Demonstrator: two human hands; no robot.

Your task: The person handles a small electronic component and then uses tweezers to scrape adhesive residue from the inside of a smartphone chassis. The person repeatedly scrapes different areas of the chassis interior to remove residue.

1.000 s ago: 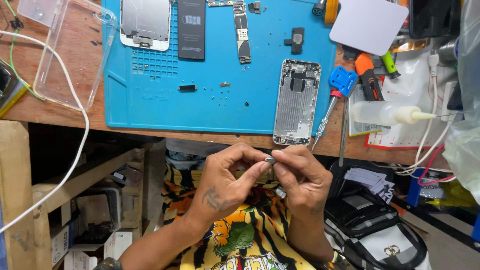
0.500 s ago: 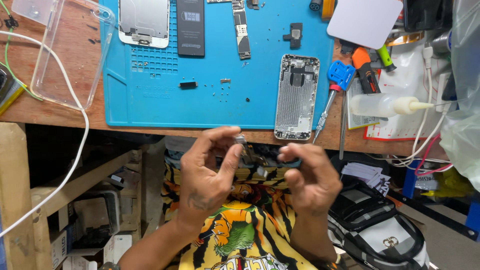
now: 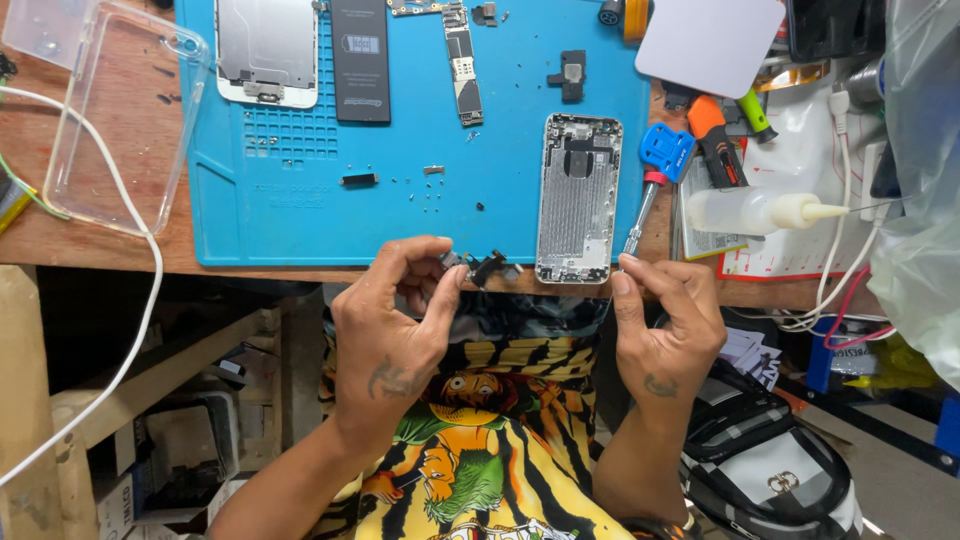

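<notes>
The hands have drawn apart since a second ago. The left hand [image 3: 395, 320] now alone pinches the small dark phone part [image 3: 483, 266] at the mat's [image 3: 300, 200] near edge, just left of the phone shell [image 3: 579, 195]. The right hand [image 3: 665, 320] hangs released, fingers loosely curled.

Single head-worn view, aimed steeply down over the wooden bench edge [image 3: 90, 250] and blue work mat [image 3: 300, 210]. Close range: left hand [image 3: 395, 330] and right hand [image 3: 665, 325] filled mid-frame, lap below. No second view for overlap.
</notes>
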